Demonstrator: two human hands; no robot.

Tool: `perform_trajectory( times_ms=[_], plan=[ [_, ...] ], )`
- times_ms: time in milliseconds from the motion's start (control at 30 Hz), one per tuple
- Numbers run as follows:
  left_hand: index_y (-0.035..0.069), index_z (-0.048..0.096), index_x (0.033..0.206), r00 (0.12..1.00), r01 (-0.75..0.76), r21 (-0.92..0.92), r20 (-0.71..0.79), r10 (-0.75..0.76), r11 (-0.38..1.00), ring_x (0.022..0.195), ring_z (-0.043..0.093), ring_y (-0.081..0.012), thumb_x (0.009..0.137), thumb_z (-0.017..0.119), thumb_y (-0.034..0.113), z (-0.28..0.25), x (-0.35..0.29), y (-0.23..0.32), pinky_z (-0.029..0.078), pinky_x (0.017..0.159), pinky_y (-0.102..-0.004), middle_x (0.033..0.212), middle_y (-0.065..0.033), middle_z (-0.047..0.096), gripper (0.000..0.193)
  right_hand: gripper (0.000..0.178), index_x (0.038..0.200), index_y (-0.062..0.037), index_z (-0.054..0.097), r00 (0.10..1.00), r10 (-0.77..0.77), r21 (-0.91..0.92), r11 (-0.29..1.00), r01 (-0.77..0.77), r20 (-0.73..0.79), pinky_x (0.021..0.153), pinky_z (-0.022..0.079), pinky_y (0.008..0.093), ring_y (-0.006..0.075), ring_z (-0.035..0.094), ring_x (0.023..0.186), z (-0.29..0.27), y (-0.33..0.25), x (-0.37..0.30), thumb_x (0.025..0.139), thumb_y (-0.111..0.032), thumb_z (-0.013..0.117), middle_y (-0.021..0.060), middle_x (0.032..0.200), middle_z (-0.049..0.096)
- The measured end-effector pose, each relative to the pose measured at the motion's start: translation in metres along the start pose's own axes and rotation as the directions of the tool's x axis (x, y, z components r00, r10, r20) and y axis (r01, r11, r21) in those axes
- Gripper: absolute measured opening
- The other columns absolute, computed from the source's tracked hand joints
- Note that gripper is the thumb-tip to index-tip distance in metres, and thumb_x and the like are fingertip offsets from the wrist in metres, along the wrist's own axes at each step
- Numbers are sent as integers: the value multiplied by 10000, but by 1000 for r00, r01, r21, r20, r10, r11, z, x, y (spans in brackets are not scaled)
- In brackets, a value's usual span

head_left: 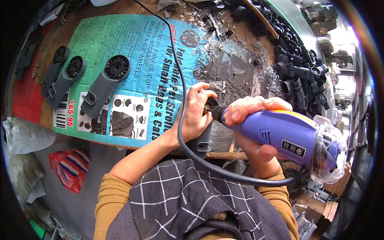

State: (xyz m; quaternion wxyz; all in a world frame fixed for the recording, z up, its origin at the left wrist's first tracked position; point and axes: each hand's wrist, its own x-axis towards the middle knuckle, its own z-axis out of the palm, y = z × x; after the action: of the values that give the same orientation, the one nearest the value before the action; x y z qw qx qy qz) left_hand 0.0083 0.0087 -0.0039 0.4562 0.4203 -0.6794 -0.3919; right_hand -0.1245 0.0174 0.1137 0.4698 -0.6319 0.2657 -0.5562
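My right hand [247, 110] is wrapped round a purple electric screwdriver [278, 129], which lies nearly level. Clear plastic wrap covers the tool's back end, and its black chuck points left. My left hand [193, 114] is closed on a dark grey plastic bracket [201, 143] with a black round end. The screwdriver's tip meets that round end beside my left fingers, which partly hide the contact. Over my left wrist hangs the tool's black cable [182, 132]. Farther left lie several similar grey brackets, among them a large bracket [96, 98] with a black toothed disc on top.
Printed blue-green cardboard [160, 52] covers much of the bench. Loose washers and screws [206, 36] are scattered at the far middle. A heap of black plastic fittings [296, 76] fills the far right. A red striped bag [70, 170] lies below the bench at left.
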Motion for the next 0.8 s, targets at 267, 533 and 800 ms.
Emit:
perform_trajectory(
  times_ms=[267,533,800],
  plan=[
    [14,583,1128,1000,-4,-19,-14,3,1000,1168,467,-388,701,624,-31,3,0,-5,390,1006,-444,1279,-213,451,431,840,1260,-90,400,994,107,-66,992,-105,24,701,515,432,281,604,738,-3,-4,0,722,-646,727,146,839,596],
    [47,539,1148,994,67,-60,86,-61,996,1108,513,-395,837,647,136,-1,-1,-4,408,970,-438,1193,-192,523,341,548,1136,-43,480,896,3,-321,933,-162,-444,670,538,339,224,658,739,-55,31,74,815,-405,737,125,842,658],
    [21,540,1161,998,-3,-49,62,6,999,1121,530,-346,870,610,94,-3,-1,0,419,977,-386,1153,-184,554,309,634,1217,-96,558,943,181,-941,145,-305,-278,878,505,438,361,644,1006,-123,148,87,692,-328,829,171,1060,670]
  ],
)
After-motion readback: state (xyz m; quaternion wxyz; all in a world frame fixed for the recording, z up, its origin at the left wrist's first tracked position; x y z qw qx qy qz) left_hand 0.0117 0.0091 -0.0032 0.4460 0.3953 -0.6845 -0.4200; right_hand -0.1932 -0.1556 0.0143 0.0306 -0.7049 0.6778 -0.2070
